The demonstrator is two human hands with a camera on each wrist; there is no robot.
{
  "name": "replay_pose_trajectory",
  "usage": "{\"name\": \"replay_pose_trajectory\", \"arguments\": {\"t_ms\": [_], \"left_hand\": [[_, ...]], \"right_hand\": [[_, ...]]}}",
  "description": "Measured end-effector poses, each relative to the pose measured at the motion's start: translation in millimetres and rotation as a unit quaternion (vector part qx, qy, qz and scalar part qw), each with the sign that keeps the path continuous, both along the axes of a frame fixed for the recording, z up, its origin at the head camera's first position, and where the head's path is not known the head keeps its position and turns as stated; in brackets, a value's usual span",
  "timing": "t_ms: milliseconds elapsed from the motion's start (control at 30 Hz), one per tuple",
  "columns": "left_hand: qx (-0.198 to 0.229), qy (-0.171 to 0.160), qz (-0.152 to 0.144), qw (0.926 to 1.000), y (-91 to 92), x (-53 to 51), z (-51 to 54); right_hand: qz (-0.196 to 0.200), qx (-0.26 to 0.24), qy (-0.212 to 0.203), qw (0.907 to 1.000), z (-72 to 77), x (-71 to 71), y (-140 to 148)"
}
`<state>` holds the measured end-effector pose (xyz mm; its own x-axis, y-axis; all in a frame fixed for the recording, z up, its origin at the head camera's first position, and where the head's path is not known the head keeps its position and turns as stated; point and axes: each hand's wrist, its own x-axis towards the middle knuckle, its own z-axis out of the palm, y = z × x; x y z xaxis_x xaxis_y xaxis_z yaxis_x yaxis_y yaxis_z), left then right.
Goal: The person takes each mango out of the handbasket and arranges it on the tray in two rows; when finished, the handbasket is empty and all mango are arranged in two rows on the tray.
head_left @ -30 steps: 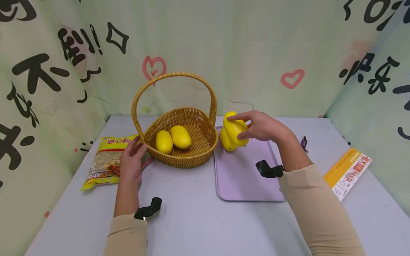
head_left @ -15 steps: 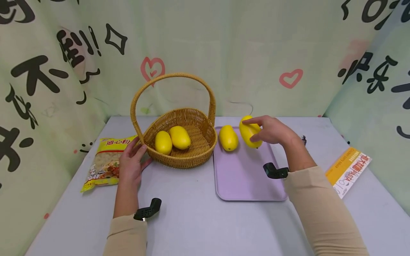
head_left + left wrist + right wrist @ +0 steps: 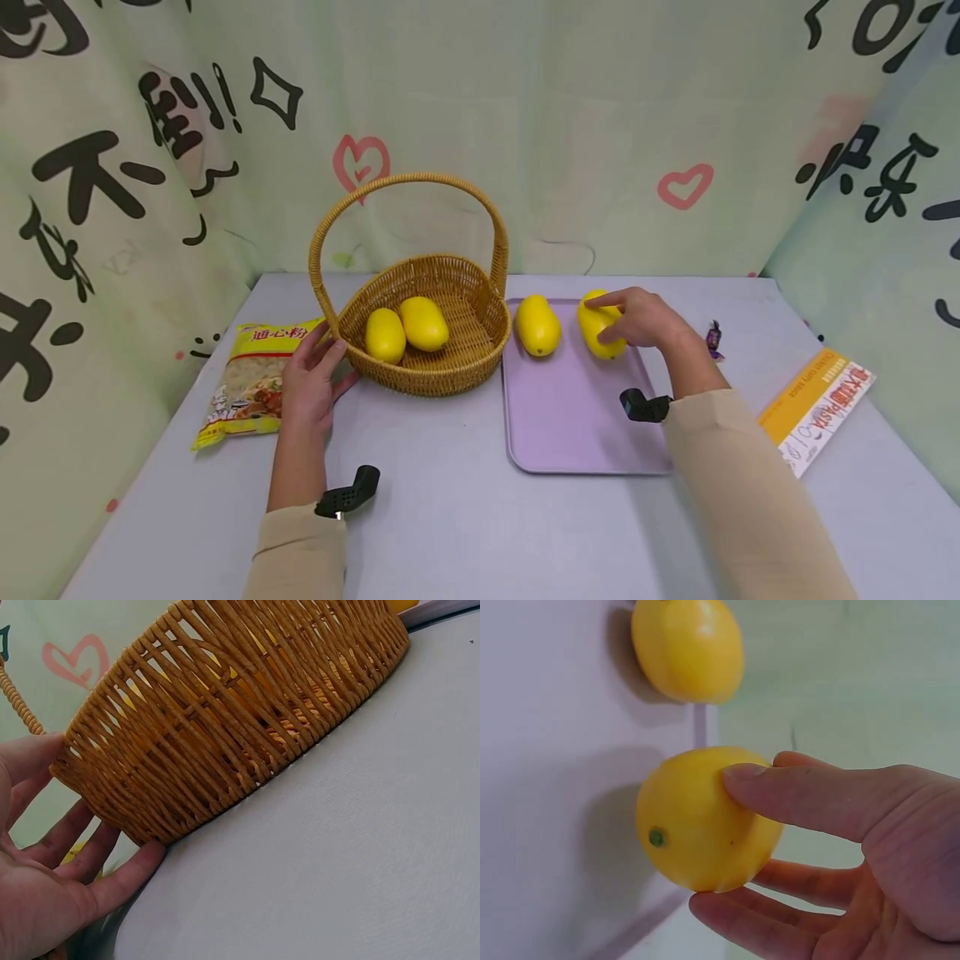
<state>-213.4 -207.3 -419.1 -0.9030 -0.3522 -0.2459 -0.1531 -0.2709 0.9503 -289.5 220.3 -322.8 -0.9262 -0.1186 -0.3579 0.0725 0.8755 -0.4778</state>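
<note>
At the left end of the wicker basket [image 3: 431, 382], my left hand [image 3: 309, 385] grips it, thumb at the rim and fingers spread along its side and base. Inside the basket lie two yellow mangoes, a left mango [image 3: 385, 335] and a right mango [image 3: 423, 323]. My right hand [image 3: 643, 321] pinches another mango [image 3: 697, 817] between thumb and fingers, over the back right of the purple tray [image 3: 581, 417]. Whether this mango touches the tray I cannot tell. Beside it, one more mango [image 3: 537, 326] rests on the tray's back left.
A yellow pasta bag [image 3: 251, 379] lies left of the basket, partly behind my left hand. To the right of the tray are a small purple-wrapped candy [image 3: 713, 340] and an orange-and-white pasta packet [image 3: 817, 408]. A printed curtain [image 3: 585, 150] stands behind the table.
My right hand has carried its mango rightward, away from the mango on the tray, and then lowered it toward the tray's back right. My left hand has stayed at the basket.
</note>
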Motion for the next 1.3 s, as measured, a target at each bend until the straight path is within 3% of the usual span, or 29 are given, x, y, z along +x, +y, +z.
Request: {"name": "replay_pose_trajectory", "arguments": {"t_ms": [300, 567, 967, 1300], "left_hand": [[0.003, 0.0, -0.003, 1.0, 0.8, 1.0, 1.6], [-0.004, 0.001, -0.002, 1.0, 1.6, 0.7, 1.9], [0.0, 0.003, 0.0, 1.0, 0.7, 0.8, 1.9], [-0.006, -0.001, 0.001, 1.0, 0.8, 1.0, 1.6]], "right_hand": [[-0.033, -0.006, -0.01, 0.9994, -15.9, -10.1, 0], [-0.049, -0.013, -0.014, 0.9986, -21.0, -12.2, 0], [-0.037, -0.02, -0.01, 0.9991, -19.6, -12.9, -1], [-0.021, -0.012, 0.019, 0.9995, -6.1, -10.8, -9]]}}
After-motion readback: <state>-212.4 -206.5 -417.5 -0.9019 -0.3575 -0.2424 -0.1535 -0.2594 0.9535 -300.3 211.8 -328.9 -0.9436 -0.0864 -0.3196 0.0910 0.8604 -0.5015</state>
